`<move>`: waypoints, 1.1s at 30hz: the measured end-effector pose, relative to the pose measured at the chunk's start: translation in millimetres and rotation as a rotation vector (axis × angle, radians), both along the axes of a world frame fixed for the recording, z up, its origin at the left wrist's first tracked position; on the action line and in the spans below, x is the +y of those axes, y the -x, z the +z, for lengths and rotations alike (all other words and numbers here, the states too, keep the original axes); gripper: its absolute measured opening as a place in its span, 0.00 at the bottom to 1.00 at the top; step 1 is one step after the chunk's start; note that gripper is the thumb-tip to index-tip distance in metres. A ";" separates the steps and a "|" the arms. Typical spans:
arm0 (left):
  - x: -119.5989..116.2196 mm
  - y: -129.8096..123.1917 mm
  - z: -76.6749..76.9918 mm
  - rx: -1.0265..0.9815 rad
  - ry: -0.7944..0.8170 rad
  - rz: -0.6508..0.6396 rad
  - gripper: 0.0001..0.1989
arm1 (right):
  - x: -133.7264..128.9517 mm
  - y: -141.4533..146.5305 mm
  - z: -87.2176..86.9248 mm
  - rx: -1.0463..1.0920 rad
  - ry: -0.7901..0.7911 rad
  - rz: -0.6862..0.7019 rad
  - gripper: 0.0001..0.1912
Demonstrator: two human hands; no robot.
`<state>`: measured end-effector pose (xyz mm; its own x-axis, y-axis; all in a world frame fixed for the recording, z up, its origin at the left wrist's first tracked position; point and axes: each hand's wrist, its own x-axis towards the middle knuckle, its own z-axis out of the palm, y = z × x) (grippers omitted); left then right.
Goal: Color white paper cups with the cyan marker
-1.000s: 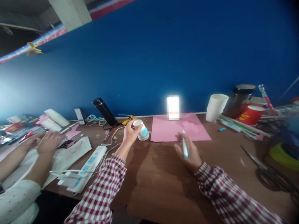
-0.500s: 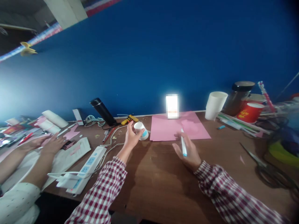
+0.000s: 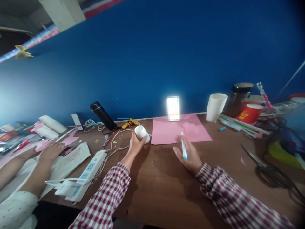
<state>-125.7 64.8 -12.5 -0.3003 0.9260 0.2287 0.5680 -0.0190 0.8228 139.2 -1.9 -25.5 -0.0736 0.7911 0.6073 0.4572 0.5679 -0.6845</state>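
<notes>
My left hand (image 3: 137, 144) is wrapped round a small white paper cup (image 3: 140, 131), which has a light blue patch on its side. The cup is tilted, close to the left edge of the pink paper (image 3: 164, 132). A white marker with a blue end (image 3: 184, 148) lies in my right hand (image 3: 190, 154), held between thumb and fingers, just in front of the pink paper. Behind, a bright upright screen (image 3: 173, 109) stands at the paper's back edge. The marker's small blue cap (image 3: 222, 129) rests on the table right of the paper.
Stacked white cups (image 3: 215, 107), a red cup (image 3: 250, 114) and scissors (image 3: 269, 170) are on the right. At left are a power strip (image 3: 88, 175), a black bottle (image 3: 103, 116), a yellow glue gun (image 3: 130, 123) and another person's hands (image 3: 51, 151).
My left hand has turned the cup, so less of its blue patch shows. My right hand keeps the marker in much the same pose. The whole view has shifted slightly.
</notes>
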 end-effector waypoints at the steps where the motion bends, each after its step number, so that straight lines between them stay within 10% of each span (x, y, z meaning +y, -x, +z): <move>1: -0.3 -0.2 0.5 -0.010 -0.005 -0.001 0.28 | 0.1 0.1 -0.1 -0.004 -0.001 0.000 0.23; 14: -9.1 -17.6 27.2 -0.463 -0.098 -0.063 0.25 | 1.9 0.2 -5.1 -0.007 0.062 0.025 0.24; 18: -23.0 -40.1 34.0 -0.980 -0.002 -0.198 0.23 | 0.4 0.8 -5.8 0.021 0.112 0.077 0.25; 33: -58.3 -119.6 4.2 -1.232 0.120 -0.221 0.20 | 4.3 0.3 -4.4 0.000 0.062 0.072 0.21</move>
